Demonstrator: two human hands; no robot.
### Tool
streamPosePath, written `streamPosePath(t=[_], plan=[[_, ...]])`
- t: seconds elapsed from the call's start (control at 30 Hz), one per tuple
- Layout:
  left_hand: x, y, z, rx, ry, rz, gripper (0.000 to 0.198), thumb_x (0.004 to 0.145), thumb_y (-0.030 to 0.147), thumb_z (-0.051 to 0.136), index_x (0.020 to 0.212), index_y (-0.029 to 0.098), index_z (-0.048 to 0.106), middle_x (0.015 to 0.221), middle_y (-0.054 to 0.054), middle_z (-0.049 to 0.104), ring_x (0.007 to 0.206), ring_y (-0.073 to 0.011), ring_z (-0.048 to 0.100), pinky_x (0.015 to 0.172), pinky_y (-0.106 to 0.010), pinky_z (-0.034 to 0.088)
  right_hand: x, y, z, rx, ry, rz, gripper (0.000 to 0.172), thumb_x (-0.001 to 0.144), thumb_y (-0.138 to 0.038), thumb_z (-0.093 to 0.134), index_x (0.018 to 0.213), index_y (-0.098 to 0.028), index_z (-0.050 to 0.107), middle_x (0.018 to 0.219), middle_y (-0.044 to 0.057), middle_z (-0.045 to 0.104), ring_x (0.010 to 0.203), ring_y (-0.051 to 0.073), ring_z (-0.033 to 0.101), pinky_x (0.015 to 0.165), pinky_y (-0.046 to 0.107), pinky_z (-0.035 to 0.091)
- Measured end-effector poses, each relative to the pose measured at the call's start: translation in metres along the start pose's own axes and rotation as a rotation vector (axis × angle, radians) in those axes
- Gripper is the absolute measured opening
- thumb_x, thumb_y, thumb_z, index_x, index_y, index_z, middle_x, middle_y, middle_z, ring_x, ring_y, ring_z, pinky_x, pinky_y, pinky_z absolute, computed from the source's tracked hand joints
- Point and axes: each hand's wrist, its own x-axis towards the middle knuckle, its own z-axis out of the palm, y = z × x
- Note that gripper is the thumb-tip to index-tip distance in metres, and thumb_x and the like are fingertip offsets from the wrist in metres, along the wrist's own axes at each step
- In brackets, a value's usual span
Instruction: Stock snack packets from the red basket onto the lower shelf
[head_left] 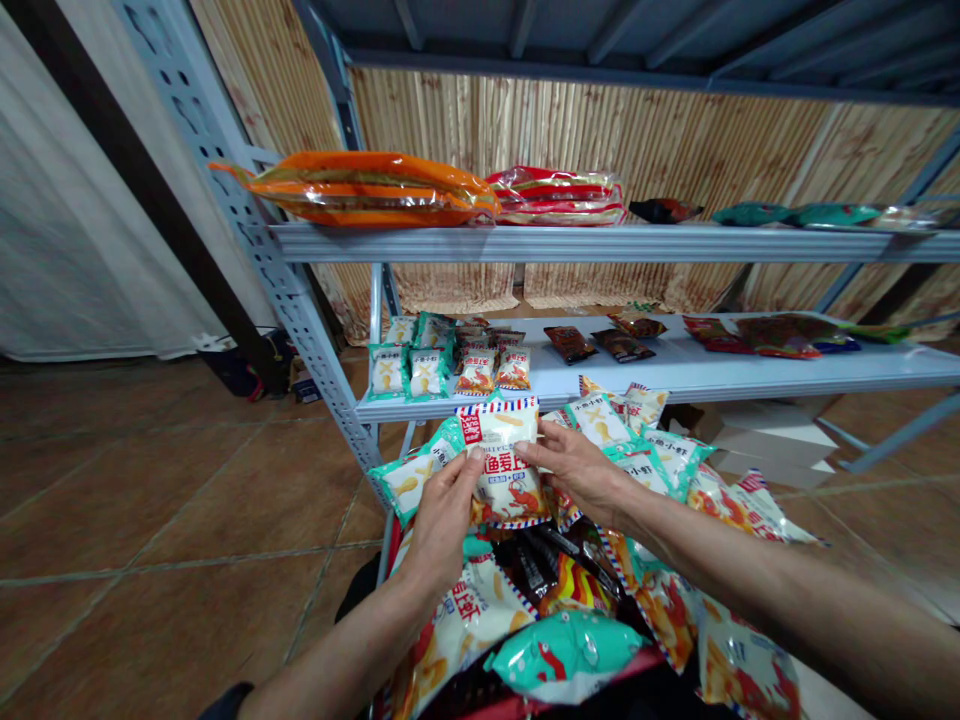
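In the middle of the head view, a white snack bag (506, 478) with red and blue striped edges and red lettering is held upright, its printed front towards me. My left hand (444, 515) closes on its left side, thumb on the front. At the right side, my right hand (577, 465) grips it with thumb and fingers. A teal-and-white snack bag (420, 475) shows beside my left hand; whether that hand touches it I cannot tell. Beneath both hands is a heap of similar bags, including a teal bag (570, 650) at the front. Its container is mostly hidden.
Ahead stands a metal rack with a lower shelf (675, 375), bearing teal-edged bags (411, 370), red-and-white bags (495, 370) and dark packets (570, 343). Orange bags (375, 190) lie on the shelf above. A rack post (277, 255) rises at left; a white box (772, 440) sits underneath.
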Motion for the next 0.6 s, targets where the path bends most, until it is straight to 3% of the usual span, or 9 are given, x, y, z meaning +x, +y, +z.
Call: streamPosePath(t=[0.33, 0.6], plan=[[0.004, 0.001, -0.002, -0.079, -0.129, 0.001, 0.047, 0.078, 0.036, 0.059, 0.123, 0.021, 0.052, 0.108, -0.008, 0.065, 0.093, -0.0191, 0.061, 0.081, -0.032, 0.047, 0.01, -0.001, -0.002, 0.039, 0.134, -0.023, 0.027, 0.067, -0.03, 0.07, 0.091, -0.019, 0.062, 0.089, 0.004, 0.07, 0.072, 0.016, 0.063, 0.066, 0.03, 0.05], [-0.004, 0.005, -0.001, -0.005, -0.111, -0.053, 0.053, 0.075, 0.035, 0.063, 0.124, 0.018, 0.051, 0.114, -0.012, 0.063, 0.097, -0.0205, 0.06, 0.081, -0.029, 0.045, 0.017, -0.002, -0.006, 0.078, 0.19, -0.02, 0.029, 0.067, -0.029, 0.071, 0.091, -0.018, 0.061, 0.084, 0.004, 0.069, 0.067, 0.014, 0.061, 0.062, 0.028, 0.048]])
